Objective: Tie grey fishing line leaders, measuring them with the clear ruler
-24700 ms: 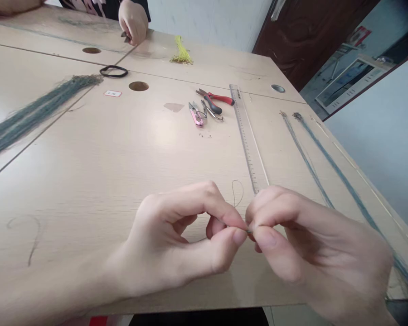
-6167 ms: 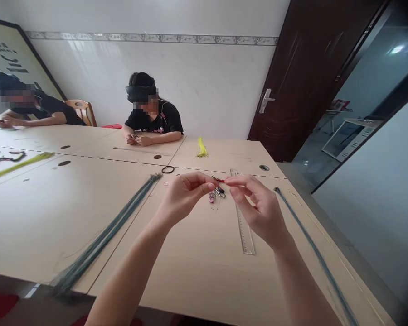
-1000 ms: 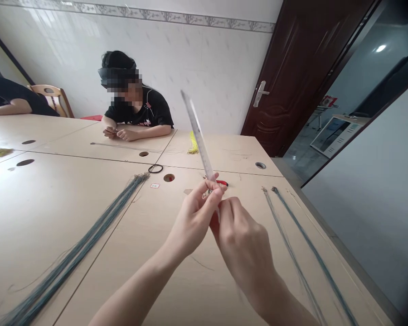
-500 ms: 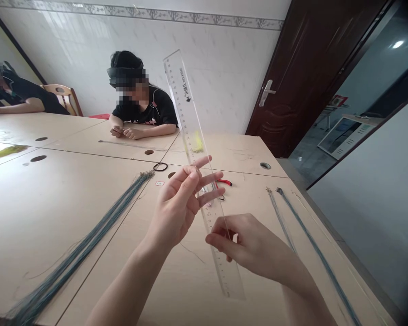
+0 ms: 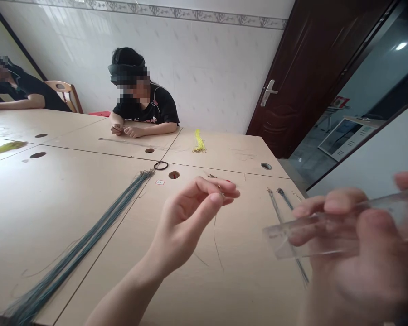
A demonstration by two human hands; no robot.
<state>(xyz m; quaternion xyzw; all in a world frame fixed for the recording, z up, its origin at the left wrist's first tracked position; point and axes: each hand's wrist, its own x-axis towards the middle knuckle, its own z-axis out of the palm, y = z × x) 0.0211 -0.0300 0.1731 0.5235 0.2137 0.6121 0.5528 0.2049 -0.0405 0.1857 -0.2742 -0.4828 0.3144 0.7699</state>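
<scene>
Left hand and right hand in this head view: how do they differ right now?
The left hand pinches a thin dark strand at its fingertips, while the right hand grips a clear plastic ruler. The left hand sits near the middle of the view and looks sharp; the right hand sits at the right edge, large and blurred. Both are bare.

The pale laminate surface (image 5: pixel 54 190) carries a long grey-blue thread bundle (image 5: pixel 88 241), a black elastic band (image 5: pixel 161 165), a small white label (image 5: pixel 160 182) and a yellow thread bunch (image 5: pixel 199 142). Thinner grey-blue strands (image 5: pixel 274 203) lie near the right edge, and the small red item (image 5: pixel 228 180) looks like a pair of pliers.
</scene>
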